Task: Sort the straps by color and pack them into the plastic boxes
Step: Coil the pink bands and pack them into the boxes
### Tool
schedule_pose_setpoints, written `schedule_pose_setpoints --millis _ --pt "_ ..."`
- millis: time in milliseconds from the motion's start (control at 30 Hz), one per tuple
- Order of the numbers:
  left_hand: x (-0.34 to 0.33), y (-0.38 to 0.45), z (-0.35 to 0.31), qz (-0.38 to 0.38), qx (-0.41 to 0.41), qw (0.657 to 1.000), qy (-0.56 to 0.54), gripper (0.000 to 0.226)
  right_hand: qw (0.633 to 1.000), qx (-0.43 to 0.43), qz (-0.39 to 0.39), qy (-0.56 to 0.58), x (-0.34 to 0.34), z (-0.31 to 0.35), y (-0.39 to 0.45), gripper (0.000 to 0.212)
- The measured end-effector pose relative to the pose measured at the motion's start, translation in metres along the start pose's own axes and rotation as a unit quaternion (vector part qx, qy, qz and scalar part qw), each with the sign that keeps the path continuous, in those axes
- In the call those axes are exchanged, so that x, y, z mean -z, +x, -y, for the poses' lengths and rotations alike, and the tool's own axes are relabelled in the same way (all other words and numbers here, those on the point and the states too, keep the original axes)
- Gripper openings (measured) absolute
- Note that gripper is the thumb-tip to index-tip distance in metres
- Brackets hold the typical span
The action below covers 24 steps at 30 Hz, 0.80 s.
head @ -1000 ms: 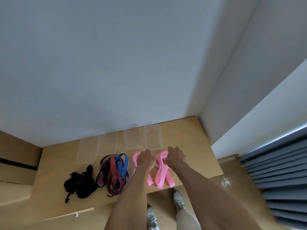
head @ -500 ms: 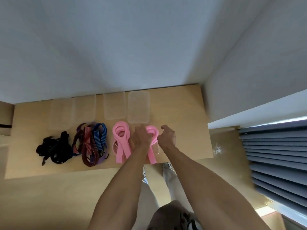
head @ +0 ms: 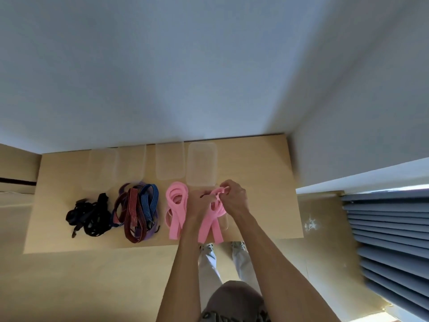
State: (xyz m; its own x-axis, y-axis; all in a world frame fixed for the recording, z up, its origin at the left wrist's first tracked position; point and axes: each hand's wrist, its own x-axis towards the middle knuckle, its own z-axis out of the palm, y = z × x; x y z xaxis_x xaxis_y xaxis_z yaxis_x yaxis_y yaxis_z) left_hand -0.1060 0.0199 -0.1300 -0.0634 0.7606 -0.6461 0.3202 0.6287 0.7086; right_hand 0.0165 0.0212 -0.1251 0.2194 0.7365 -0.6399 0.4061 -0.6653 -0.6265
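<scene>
On the wooden table (head: 260, 173) lie three strap piles: black straps (head: 89, 214) at the left, a mix of red, blue and purple straps (head: 137, 210) in the middle, and a pink strap bundle (head: 177, 205) beside them. A second pink strap bundle (head: 212, 225) lies further right. My left hand (head: 199, 204) and my right hand (head: 233, 196) both grip its looped upper end, fingers curled round the loops. Several clear plastic boxes (head: 201, 163) stand in a row along the back of the table, nothing visible inside them.
A white wall rises directly behind the table. A window sill and grey blinds (head: 390, 233) are at the right. Bare table surface lies right of my hands. My legs and shoes (head: 238, 246) show below the table's front edge.
The head camera tilted down, so the table sits lower and closer. Both hands shifted from the two pink bundles onto the right bundle and closed round its loops.
</scene>
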Motion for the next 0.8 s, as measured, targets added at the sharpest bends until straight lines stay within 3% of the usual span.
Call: schedule_pose_setpoints --millis 67,167,267,300,367,433,533,633,700,800 --pt "0.013 -0.005 -0.007 -0.001 -0.005 1.0 -0.025 0.015 0.998 0.018 0.036 -0.054 0.011 0.016 -0.003 0.014" --pt "0.03 -0.022 -0.021 0.022 -0.027 0.996 -0.088 0.022 0.98 0.047 0.129 -0.141 0.029 0.046 -0.009 0.017" --pt "0.042 -0.028 -0.032 -0.003 0.039 0.979 -0.201 0.033 0.959 0.08 0.187 -0.197 0.045 0.086 -0.023 0.021" --pt "0.046 -0.026 -0.036 -0.015 0.062 0.982 -0.18 0.032 0.955 0.086 0.205 -0.196 0.049 0.099 -0.028 0.021" --pt "0.051 -0.023 -0.038 -0.015 0.119 0.992 -0.034 0.024 0.95 0.093 0.238 -0.179 0.056 0.126 -0.039 0.016" --pt "0.057 -0.026 -0.035 0.008 0.187 0.979 0.084 0.021 0.947 0.104 0.255 -0.168 0.064 0.15 -0.048 0.011" --pt "0.058 -0.037 -0.028 0.067 0.26 0.96 0.081 0.041 0.946 0.121 0.265 -0.144 0.073 0.177 -0.061 0.014" --pt "0.048 -0.042 -0.038 0.125 0.283 0.951 0.027 0.067 0.939 0.135 0.292 -0.126 0.077 0.191 -0.072 0.019" --pt "0.039 -0.044 -0.047 0.14 0.281 0.949 -0.037 0.056 0.938 0.134 0.3 -0.108 0.082 0.193 -0.076 0.018" --pt "0.033 -0.049 -0.051 0.17 0.279 0.922 -0.209 0.018 0.942 0.119 0.304 -0.076 0.088 0.189 -0.08 0.011"
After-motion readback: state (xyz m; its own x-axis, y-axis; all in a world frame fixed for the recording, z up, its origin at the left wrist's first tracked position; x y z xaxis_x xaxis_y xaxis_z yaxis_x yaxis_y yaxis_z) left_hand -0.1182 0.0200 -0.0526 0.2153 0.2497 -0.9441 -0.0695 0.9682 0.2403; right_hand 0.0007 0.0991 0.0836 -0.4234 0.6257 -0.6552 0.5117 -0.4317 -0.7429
